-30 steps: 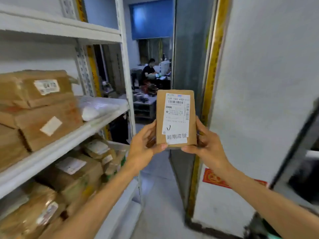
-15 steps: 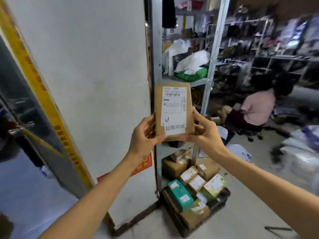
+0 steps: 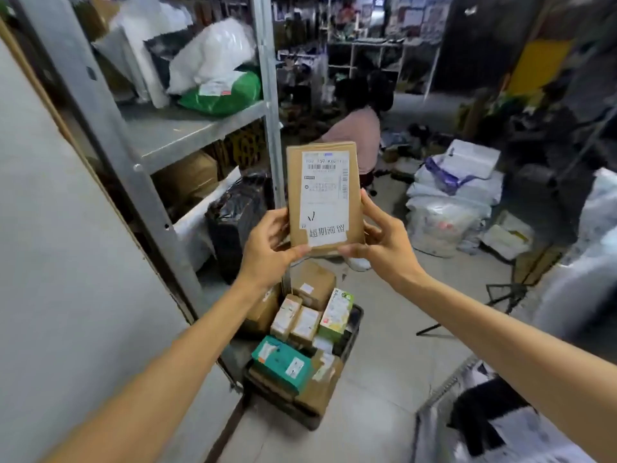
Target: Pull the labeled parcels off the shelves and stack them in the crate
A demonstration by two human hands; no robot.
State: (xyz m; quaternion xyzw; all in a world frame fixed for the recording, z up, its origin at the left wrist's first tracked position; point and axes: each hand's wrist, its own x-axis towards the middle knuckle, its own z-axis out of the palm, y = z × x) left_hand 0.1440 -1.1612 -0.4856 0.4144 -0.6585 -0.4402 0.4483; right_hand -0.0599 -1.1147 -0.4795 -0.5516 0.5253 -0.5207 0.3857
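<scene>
Rack: a grey metal rack point(image 3: 187, 132) stands at the left; a green bag point(image 3: 223, 95) lies at the front edge of its upper board.
Sacks: a pile of white sacks point(image 3: 447, 208) lies on the floor at the right, well apart from the crate.
Crate: a black crate point(image 3: 290, 411) stands on the floor near the foot of the rack's front post, with boxes piled above its rim.
Parcel: a flat brown parcel point(image 3: 325, 195) with a white label is held upright in the air, above the crate and not touching it.
Left hand: the left hand point(image 3: 267, 242) grips the lower left corner, thumb on the front, fingers curled behind.
Right hand: the right hand point(image 3: 384, 242) grips the lower right corner in the same way.
Handling: the parcel looks light and stiff, with dry cardboard that should not slip. The long side edges seem the best hold for laying it flat.
Risk: the crate has little free room, so the parcel may slide off the uneven boxes.
</scene>
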